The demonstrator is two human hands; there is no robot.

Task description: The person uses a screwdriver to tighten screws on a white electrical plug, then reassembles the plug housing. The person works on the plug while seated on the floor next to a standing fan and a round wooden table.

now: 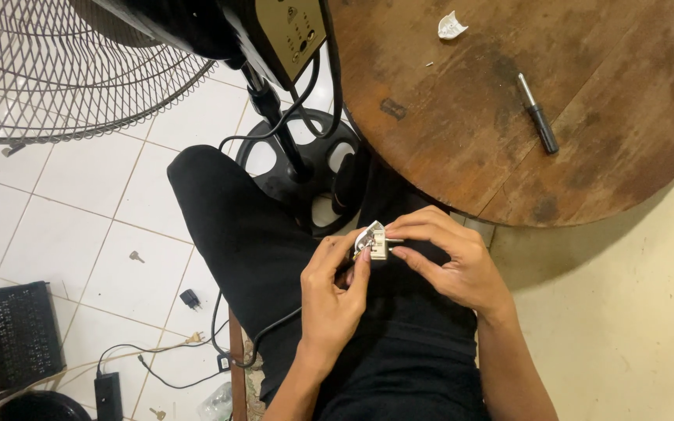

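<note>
I see both hands over my lap, below the desk (509,156) edge. My left hand (333,296) and right hand (454,261) each pinch one small white plug (374,242), opened, with metal pins showing. I judge it light, stiff and a little fragile; better to hold its plastic sides. On the desk lie one dark screwdriver (538,113) and one white cover piece (451,26).

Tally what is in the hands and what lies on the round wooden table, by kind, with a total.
Small white electrical plug part with metal pins, held between left hand and right hand: 1
White plastic cover piece on the round wooden table: 1
Black-handled screwdriver with metal shaft: 1
Tiny screw: 1
Total: 4
</note>
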